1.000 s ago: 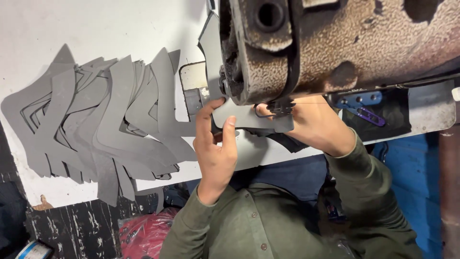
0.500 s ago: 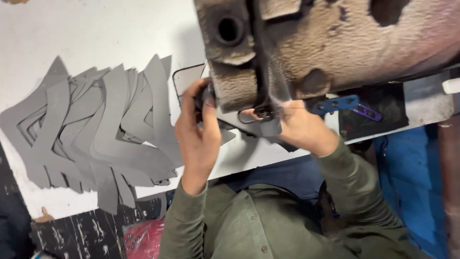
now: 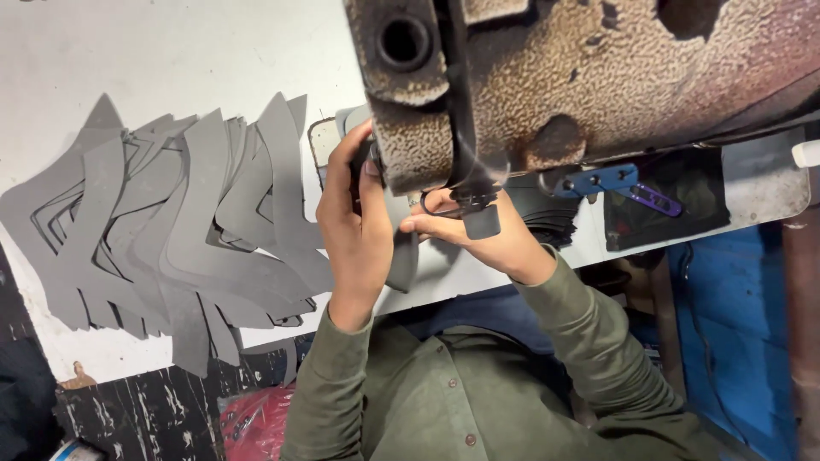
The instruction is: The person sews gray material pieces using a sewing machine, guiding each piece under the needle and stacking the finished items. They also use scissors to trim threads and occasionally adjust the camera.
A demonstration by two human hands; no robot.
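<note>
My left hand [image 3: 354,226] reaches under the worn brown sewing machine head [image 3: 589,85] and grips a grey cut piece [image 3: 401,260] whose end hangs down past the table edge. Close beside it, my right hand [image 3: 483,230] pinches a small dark metal tool [image 3: 465,207] with finger loops, and a small grey end [image 3: 483,224] shows at its fingers. The needle area is hidden behind the machine head and my fingers.
A fanned pile of grey cut pieces [image 3: 196,230] lies on the white table [image 3: 171,60] at the left. A blue and purple metal tool [image 3: 615,182] rests on a dark pad to the right. A red bag [image 3: 256,418] sits below the table, and something blue [image 3: 735,324] stands lower right.
Both hands have risen from the flat grey piece at the table's front edge to just under the machine head. The grey piece now hangs bent from my left hand.
</note>
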